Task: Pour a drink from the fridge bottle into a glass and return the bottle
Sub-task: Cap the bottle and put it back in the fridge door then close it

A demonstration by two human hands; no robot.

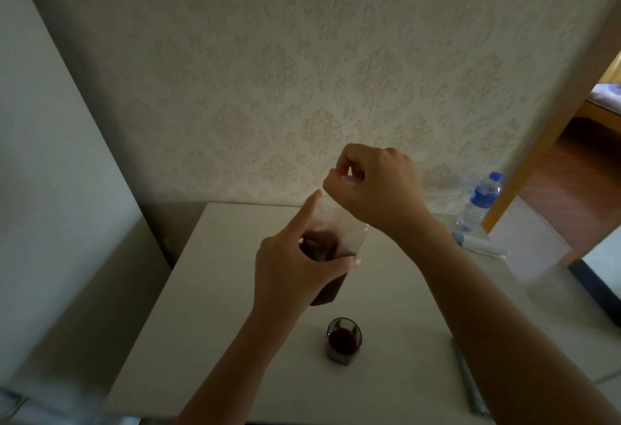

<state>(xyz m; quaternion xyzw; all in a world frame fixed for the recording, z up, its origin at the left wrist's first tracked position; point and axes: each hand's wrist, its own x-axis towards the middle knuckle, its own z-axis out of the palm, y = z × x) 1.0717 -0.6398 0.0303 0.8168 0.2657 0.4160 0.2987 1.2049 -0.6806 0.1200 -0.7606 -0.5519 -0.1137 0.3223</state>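
A clear square bottle (331,285) with dark red drink in its lower part is tilted a little above the white table (208,307). My left hand (295,266) grips its middle, index finger stretched up along its side. My right hand (373,186) is closed over the bottle's top, pinching a white cap (349,181) between its fingers. In front of the bottle, a small glass (343,341) stands upright on the table, about half full of the dark red drink.
A plastic water bottle (481,201) with a blue cap stands at the table's far right, a white tube (479,244) lying beside it. A patterned wall rises behind the table. A doorway opens on the right. A grey-green strip (468,381) lies near the right front.
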